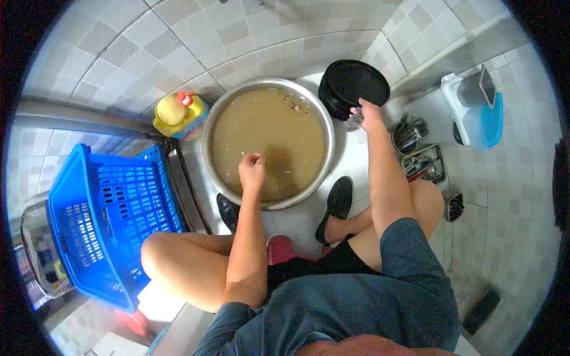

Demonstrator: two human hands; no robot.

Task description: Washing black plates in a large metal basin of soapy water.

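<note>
A wide metal basin [331,147] full of murky brownish water stands on the floor before me. Food scraps [296,107] float near its far right side. Over the near part of the water is my left hand [252,171], its fingers curled in; I see nothing held in it. Right of the basin, my right hand [370,116] has a grey wire scourer [355,121] in its fingers. Its fingertips are at the near rim of a round black container [354,82], which sits between the basin and the wall; whether they grip the rim is unclear.
Left of the basin stands a yellow jug [182,122] with a red cap. A blue plastic basket [129,200] is at the left. At right are a holder of utensils [407,135], a tray of cutlery [424,163] and a blue plastic item [492,122]. Tiled walls [249,33] enclose the spot.
</note>
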